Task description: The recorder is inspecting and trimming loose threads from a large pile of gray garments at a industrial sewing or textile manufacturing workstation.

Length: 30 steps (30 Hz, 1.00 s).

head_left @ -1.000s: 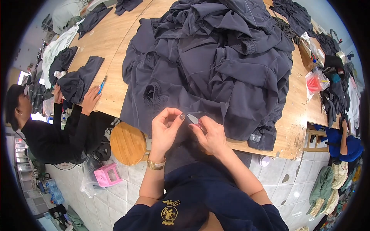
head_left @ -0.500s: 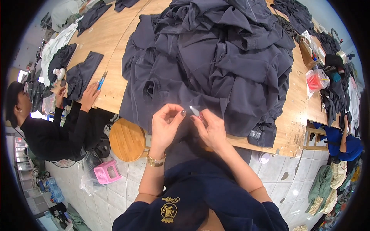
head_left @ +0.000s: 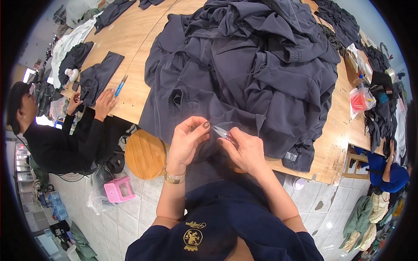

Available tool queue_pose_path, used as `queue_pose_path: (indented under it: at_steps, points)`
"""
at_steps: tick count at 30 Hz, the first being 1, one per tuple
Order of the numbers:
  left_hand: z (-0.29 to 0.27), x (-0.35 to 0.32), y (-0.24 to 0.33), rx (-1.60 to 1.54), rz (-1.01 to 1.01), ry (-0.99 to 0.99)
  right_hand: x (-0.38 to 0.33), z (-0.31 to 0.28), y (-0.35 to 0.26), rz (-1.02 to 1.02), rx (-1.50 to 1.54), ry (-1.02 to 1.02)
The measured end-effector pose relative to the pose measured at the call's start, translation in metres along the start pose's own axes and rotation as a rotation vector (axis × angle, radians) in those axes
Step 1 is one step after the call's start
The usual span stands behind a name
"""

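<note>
Fingers (head_left: 201,126) of left hand (head_left: 185,143) pinched on fold of dark grey garment (head_left: 244,78), heaped just beyond on wooden table (head_left: 130,35). Right hand (head_left: 246,150) clenched around small thread snips (head_left: 220,130), blades pointing at left fingertips. Round wooden stool (head_left: 146,154) below-left; pink plastic stool (head_left: 118,189) beyond it.
</note>
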<state>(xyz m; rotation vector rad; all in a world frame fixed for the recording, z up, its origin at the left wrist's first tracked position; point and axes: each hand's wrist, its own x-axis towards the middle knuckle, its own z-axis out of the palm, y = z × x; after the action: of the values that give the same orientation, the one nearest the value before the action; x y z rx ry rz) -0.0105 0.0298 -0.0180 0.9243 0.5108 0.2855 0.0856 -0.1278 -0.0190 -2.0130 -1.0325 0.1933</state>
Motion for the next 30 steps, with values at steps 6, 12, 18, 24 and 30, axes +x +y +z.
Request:
queue_pose_path:
  at_steps: [6, 12, 18, 24, 30]
  points:
    - [0.002, 0.0, 0.0, 0.0, 0.003, 0.0, 0.004, -0.002, -0.003, -0.01, -0.11, -0.078]
    - [0.004, 0.0, -0.002, 0.046, 0.036, -0.003, 0.006, -0.006, -0.011, 0.017, -0.162, -0.106]
    - [0.0, -0.001, 0.004, 0.135, 0.086, 0.031, 0.005, -0.011, -0.005, -0.004, -0.209, -0.099]
    - [-0.045, 0.006, 0.021, 1.002, 0.462, 0.562, 0.007, -0.027, 0.01, 0.255, 0.153, 0.017]
    - [-0.058, 0.007, -0.011, 1.187, 0.008, 0.411, 0.013, -0.009, -0.004, 0.224, 0.326, 0.001]
